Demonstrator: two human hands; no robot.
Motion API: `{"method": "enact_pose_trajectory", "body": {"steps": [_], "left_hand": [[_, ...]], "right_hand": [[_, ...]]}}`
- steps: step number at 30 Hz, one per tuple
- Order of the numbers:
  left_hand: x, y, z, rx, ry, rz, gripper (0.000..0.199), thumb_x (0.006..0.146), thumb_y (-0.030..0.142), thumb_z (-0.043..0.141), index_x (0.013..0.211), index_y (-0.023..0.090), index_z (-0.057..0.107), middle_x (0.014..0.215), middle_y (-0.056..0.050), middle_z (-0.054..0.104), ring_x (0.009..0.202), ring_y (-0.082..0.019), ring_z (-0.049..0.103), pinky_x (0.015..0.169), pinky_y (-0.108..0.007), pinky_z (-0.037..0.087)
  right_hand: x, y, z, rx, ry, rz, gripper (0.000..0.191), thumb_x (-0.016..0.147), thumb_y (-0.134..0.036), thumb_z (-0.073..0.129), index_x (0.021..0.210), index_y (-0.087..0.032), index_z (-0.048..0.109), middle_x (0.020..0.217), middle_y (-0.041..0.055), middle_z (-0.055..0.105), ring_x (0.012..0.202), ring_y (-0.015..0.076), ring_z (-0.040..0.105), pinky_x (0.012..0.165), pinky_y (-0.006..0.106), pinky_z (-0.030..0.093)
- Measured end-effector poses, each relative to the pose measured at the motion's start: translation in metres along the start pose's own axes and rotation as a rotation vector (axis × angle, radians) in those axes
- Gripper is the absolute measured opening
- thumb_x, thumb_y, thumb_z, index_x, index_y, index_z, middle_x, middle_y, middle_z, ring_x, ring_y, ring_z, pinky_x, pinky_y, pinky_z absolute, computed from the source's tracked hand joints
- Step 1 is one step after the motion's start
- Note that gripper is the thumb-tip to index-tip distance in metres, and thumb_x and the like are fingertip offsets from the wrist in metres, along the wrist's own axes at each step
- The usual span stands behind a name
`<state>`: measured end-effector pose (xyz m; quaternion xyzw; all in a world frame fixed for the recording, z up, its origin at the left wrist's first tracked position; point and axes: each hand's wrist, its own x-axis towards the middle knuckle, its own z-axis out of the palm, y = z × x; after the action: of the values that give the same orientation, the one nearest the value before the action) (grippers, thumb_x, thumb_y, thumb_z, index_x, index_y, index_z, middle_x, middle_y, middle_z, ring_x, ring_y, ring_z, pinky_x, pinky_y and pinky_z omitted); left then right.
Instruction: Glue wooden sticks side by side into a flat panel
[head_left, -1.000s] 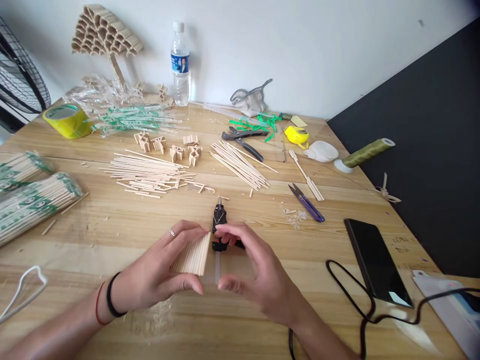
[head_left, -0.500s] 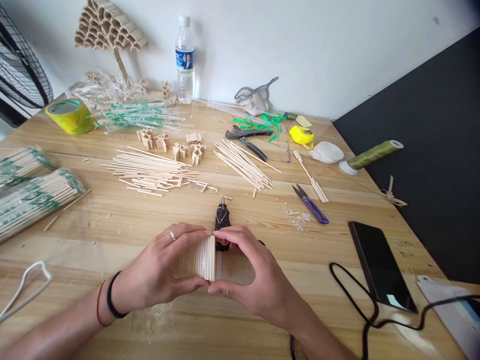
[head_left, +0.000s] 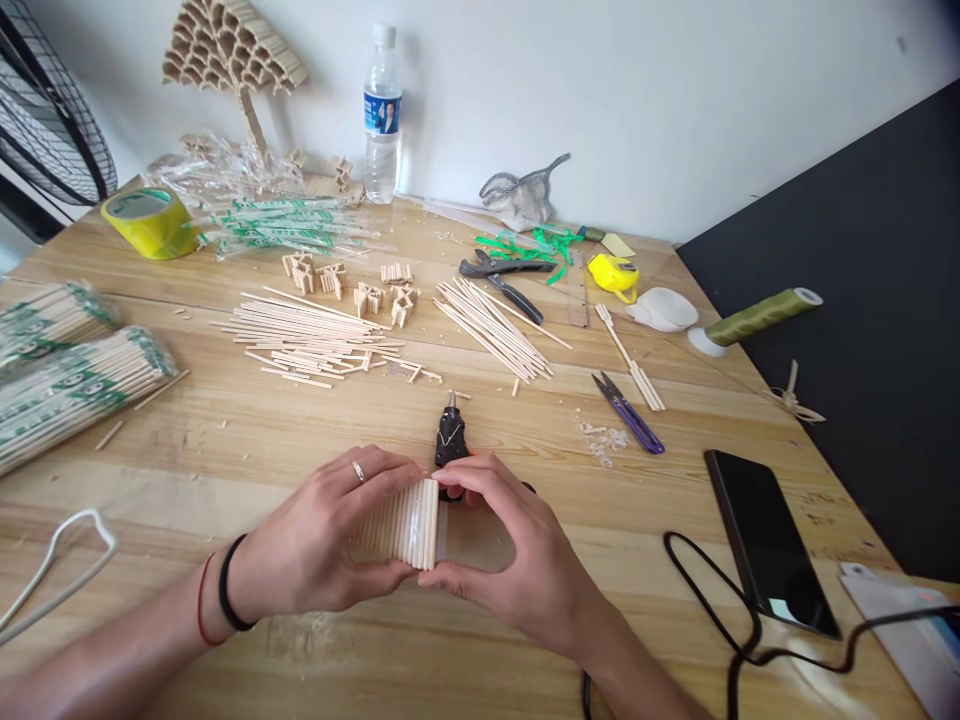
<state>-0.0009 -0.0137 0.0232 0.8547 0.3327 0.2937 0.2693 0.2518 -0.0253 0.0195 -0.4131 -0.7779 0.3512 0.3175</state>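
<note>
Pale wooden sticks (head_left: 409, 525), joined side by side, are pinched by the left hand (head_left: 319, 535) and right hand (head_left: 525, 545), near a black glue gun (head_left: 451, 435) on the wooden surface (head_left: 420, 660).

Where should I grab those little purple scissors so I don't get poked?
Best by the purple handles, probably coming from above at their near, right-hand end. The little scissors lie flat with their dark, pointed blades aimed away and to the left, so holding the handle end should keep your fingers off the tips.
</note>
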Motion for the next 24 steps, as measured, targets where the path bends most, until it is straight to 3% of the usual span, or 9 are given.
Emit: {"method": "enact_pose_trajectory", "body": {"steps": [9, 12, 16, 20, 24], "left_hand": [[0.0007, -0.0018, 0.0003, -0.059, -0.027, -0.019, 0.063, 0.090, 0.034, 0.083, 0.146, 0.022, 0.057, 0.129, -0.015, 0.069, 0.114, -0.031, 0.068, 0.100, -0.043, 0.057], [0.0029, -0.0038, -0.0037, -0.255, -0.019, -0.107, 0.066, 0.086, 0.037, 0.090, 0.144, 0.026, 0.061, 0.131, -0.013, 0.063, 0.123, -0.031, 0.062, 0.106, -0.043, 0.055], [0.0033, -0.0078, -0.0042, -0.686, 0.023, -0.181, 0.071, 0.084, 0.035, 0.093, 0.147, 0.033, 0.060, 0.136, -0.009, 0.060, 0.130, -0.028, 0.059, 0.113, -0.041, 0.051], [0.0020, -0.0056, 0.0020, -0.939, 0.043, -0.218, 0.073, 0.082, 0.024, 0.094, 0.146, 0.036, 0.059, 0.144, -0.006, 0.060, 0.139, -0.026, 0.058, 0.121, -0.036, 0.045], [-0.0007, -0.0049, 0.0028, -0.945, 0.042, -0.252, 0.079, 0.081, 0.019, 0.095, 0.148, 0.039, 0.058, 0.148, -0.005, 0.060, 0.140, -0.024, 0.059, 0.119, -0.032, 0.047]], "right_hand": [[-0.0003, 0.0021, 0.0016, -0.005, 0.037, -0.048, 0.070, 0.076, -0.044, 0.098, 0.134, -0.028, 0.061, 0.122, 0.0083, 0.071, 0.112, 0.0284, 0.070, 0.099, 0.041, 0.059], [-0.0007, -0.0002, -0.0025, 0.047, 0.054, -0.035, 0.076, 0.078, -0.058, 0.092, 0.142, -0.032, 0.059, 0.123, 0.0078, 0.070, 0.114, 0.0283, 0.068, 0.100, 0.040, 0.059], [-0.0021, -0.0026, -0.0041, 0.069, 0.072, 0.019, 0.097, 0.074, -0.068, 0.088, 0.156, -0.033, 0.049, 0.135, 0.0105, 0.066, 0.118, 0.0307, 0.066, 0.103, 0.044, 0.059], [-0.0027, -0.0034, 0.0003, 0.028, 0.016, 0.028, 0.103, 0.071, -0.061, 0.096, 0.156, -0.031, 0.045, 0.146, 0.0128, 0.061, 0.128, 0.0335, 0.063, 0.110, 0.047, 0.056], [-0.0018, -0.0068, -0.0026, 0.033, 0.023, 0.035, 0.078, 0.081, -0.035, 0.095, 0.145, -0.030, 0.051, 0.136, 0.0082, 0.065, 0.125, 0.0286, 0.065, 0.108, 0.040, 0.055]]}}
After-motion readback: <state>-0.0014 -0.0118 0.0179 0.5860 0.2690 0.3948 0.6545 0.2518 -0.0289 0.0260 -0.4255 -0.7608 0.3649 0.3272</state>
